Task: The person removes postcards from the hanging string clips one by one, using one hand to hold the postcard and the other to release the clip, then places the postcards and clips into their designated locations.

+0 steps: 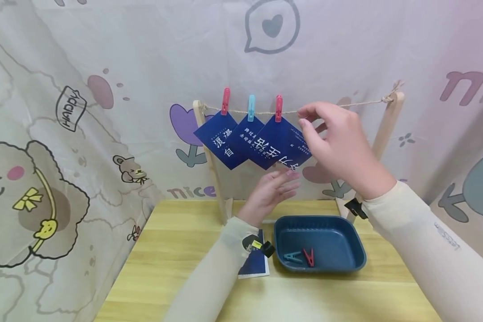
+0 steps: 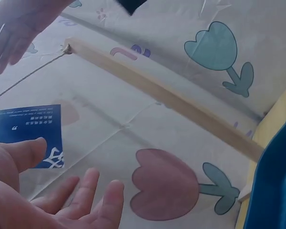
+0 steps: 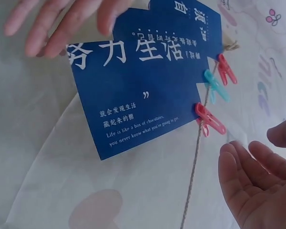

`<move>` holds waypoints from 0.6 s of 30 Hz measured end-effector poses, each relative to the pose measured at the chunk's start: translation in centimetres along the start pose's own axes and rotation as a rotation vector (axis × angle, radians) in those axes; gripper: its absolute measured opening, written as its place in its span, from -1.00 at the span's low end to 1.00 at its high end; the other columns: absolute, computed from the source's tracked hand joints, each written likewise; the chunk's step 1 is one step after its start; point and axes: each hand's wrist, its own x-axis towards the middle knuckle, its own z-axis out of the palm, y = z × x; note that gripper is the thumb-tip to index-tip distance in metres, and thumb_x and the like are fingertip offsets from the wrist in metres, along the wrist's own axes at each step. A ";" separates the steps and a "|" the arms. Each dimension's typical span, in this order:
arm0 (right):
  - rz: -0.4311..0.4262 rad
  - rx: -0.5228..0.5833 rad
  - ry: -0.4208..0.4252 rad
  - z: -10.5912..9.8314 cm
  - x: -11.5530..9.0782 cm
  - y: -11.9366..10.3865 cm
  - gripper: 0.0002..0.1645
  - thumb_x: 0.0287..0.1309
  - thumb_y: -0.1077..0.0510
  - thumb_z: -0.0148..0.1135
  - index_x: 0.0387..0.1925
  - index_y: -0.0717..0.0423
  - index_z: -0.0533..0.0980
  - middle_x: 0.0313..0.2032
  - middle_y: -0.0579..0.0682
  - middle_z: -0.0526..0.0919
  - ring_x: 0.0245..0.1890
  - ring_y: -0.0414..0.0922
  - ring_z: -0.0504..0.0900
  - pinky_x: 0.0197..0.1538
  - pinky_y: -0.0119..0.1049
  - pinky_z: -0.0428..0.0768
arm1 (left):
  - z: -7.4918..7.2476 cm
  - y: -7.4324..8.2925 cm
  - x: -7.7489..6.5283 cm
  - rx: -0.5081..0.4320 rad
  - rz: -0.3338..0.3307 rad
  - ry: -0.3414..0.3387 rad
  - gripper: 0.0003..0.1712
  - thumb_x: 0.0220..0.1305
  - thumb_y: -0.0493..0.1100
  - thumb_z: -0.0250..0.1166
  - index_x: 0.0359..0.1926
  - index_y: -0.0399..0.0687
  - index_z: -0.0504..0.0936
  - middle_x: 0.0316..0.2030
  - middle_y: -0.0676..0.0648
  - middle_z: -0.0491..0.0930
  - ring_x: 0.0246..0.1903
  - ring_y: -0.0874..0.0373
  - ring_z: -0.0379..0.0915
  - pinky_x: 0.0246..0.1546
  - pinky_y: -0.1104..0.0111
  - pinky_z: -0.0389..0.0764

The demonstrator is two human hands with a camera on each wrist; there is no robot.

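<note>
Three dark blue cards with white writing hang overlapping from a thin rope (image 1: 364,104). A red clothespin (image 1: 225,102) clips the left card (image 1: 215,129), a light blue clothespin (image 1: 251,108) the middle card (image 1: 238,147), and another red clothespin (image 1: 279,108) the right card (image 3: 138,95). My left hand (image 1: 269,191) is just below the right card's lower corner, fingers loosely spread and nothing gripped. Beside the same card's right corner, my right hand (image 1: 338,134) is raised near the rope, its fingers softly bent with nothing between them.
Wooden posts (image 1: 388,125) hold the rope at both ends. On the wooden table (image 1: 153,259) stands a dark blue basin (image 1: 330,246) with a teal clothespin (image 1: 293,257) and a red clothespin (image 1: 308,257) inside. Another blue card (image 1: 254,264) lies partly under my left forearm.
</note>
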 end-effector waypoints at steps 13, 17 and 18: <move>0.132 0.113 -0.083 1.9 4.0 1.0 -0.53 0.45 0.02 0.11 0.29 0.05 0.52 0.23 -0.04 0.61 -0.35 -0.23 0.68 -0.23 -0.32 0.62 | 1.9 0.0 0.3 -0.034 0.057 0.011 -0.64 0.49 -0.07 0.24 0.20 -0.07 0.63 0.07 -0.16 0.72 0.16 -0.10 0.62 0.17 0.11 0.62; 0.198 0.167 -0.168 2.4 4.8 1.2 -0.43 0.50 -0.04 0.04 0.43 0.01 0.39 0.33 -0.05 0.53 -0.44 -0.21 0.73 -0.29 -0.35 0.64 | 2.1 -0.1 0.2 0.014 0.074 0.018 -0.56 0.46 0.00 0.25 0.25 -0.09 0.61 0.05 -0.14 0.73 0.11 -0.03 0.67 0.16 0.14 0.64; 0.215 0.185 -0.188 2.5 5.0 1.2 -0.42 0.51 -0.06 0.03 0.45 0.00 0.36 0.34 -0.05 0.52 -0.45 -0.19 0.74 -0.28 -0.34 0.66 | 2.1 -0.1 0.1 0.031 0.081 0.021 -0.54 0.46 0.01 0.25 0.26 -0.10 0.60 0.06 -0.15 0.73 0.09 -0.01 0.68 0.16 0.13 0.63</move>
